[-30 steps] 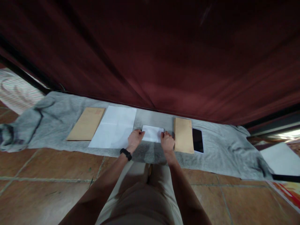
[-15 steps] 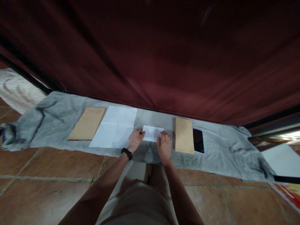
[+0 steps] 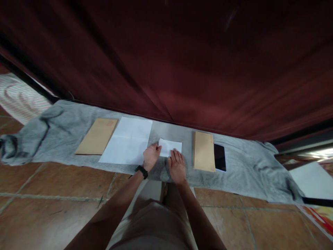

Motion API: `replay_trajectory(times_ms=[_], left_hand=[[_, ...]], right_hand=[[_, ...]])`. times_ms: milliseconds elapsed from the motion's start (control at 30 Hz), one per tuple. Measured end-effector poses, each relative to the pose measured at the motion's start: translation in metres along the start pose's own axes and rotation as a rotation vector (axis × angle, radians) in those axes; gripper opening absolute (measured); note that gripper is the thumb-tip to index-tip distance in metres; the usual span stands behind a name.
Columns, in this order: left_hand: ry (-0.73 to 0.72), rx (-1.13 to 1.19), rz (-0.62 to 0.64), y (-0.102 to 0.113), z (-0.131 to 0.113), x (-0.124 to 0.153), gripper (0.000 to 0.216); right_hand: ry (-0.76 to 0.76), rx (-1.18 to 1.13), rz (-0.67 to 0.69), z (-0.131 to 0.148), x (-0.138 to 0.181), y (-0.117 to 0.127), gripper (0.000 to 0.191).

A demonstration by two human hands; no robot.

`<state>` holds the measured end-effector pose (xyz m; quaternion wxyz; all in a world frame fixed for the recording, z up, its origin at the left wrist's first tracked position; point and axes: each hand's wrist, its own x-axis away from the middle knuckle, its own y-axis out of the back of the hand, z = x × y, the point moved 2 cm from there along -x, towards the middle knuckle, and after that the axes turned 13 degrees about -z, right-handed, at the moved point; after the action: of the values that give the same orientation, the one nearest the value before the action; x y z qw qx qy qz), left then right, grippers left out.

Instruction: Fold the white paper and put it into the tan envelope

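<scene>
A small folded sheet of white paper (image 3: 170, 144) lies flat on the grey cloth in front of me. My left hand (image 3: 151, 155), with a black band on its wrist, pinches the left edge of this paper between thumb and fingers. On the lower right part of the paper rest the outstretched fingers of my right hand (image 3: 177, 166), palm down. Left of my hands is a larger stack of white paper sheets (image 3: 128, 140) with a faint crease across it. To the right lies a stack of brown envelopes (image 3: 204, 151).
Another brown envelope (image 3: 97, 136) lies at the left, partly beside the white sheets. A dark-screened phone (image 3: 220, 157) sits right of the envelope stack. The grey cloth (image 3: 249, 166) covers a long narrow surface, with a dark red fabric wall (image 3: 166, 76) behind it.
My right hand has moved left and slightly down, from the paper's right edge onto its lower right part, with fingers now stretched flat. My left hand stays at the left edge.
</scene>
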<state>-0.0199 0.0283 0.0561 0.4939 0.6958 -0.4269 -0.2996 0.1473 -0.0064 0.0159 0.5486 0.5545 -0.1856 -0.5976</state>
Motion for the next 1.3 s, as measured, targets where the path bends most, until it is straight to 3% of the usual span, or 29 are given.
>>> replay_trajectory(times_ms=[700,833,1033,1300], left_hand=[[-0.029,0.018,-0.082,-0.0082,0.0016,0.0073,0.036],[-0.033,0.017,-0.070,-0.0084,0.0012,0.0074,0.035],[-0.028,0.004,-0.057,-0.0070,0.0000,0.0083,0.036],[-0.225,-0.045,-0.050,-0.0023,-0.0022,0.0079,0.037]], right_hand=[[-0.089,0.001,-0.006,-0.0024,-0.0021,0.0009,0.048],[-0.015,-0.011,-0.036,0.0002,-0.0011,0.0009,0.048],[0.069,0.002,0.021,0.0022,0.0000,0.0012,0.046],[0.072,0.002,0.024,0.0007,-0.0001,0.0002,0.046]])
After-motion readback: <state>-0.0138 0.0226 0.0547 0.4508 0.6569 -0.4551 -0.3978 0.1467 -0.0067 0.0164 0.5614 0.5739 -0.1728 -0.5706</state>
